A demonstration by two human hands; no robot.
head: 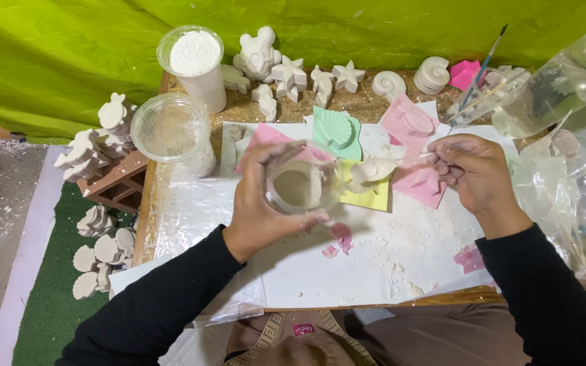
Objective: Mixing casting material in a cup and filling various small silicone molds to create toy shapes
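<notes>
Head view: left hand [266,203] wraps its fingers around a clear cup of wet plaster [301,186], tilted over the desk [374,264]. Right hand [477,173] pinches a thin stick [408,157] over the filled yellow mould [369,181]. Pouring step seemingly; pink moulds [412,122] beyond look unfilled.

Bright even light, soft shadows, sharp focus.

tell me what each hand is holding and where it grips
The left hand holds a clear cup of grey mix, fingers wrapped round its side. The right hand pinches a thin stick by its end, tip at the yellow mould.
</notes>
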